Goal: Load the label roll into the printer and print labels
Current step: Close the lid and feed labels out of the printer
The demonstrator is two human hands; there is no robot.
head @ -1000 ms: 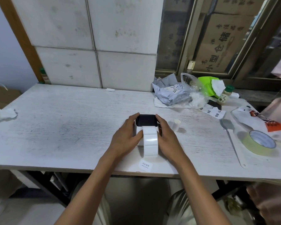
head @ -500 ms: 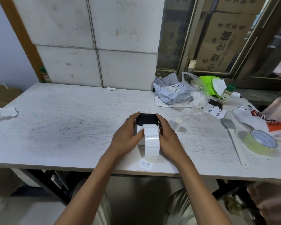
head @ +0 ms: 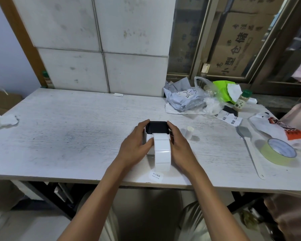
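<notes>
Both hands clamp one small printer: left hand (head: 135, 148) wraps its left side, right hand (head: 180, 147) its right, each grip closed on the printer (head: 157, 129), a boxy white body with a glossy black top. One strip of blank white labels (head: 162, 154) curves smoothly out of it toward the near edge of the counter (head: 76, 129), whose white top is scuffed and grainy. One printed label (head: 155, 176) lies flat below the strip. One ring of pale green tape (head: 278, 152) sits well apart, right.
</notes>
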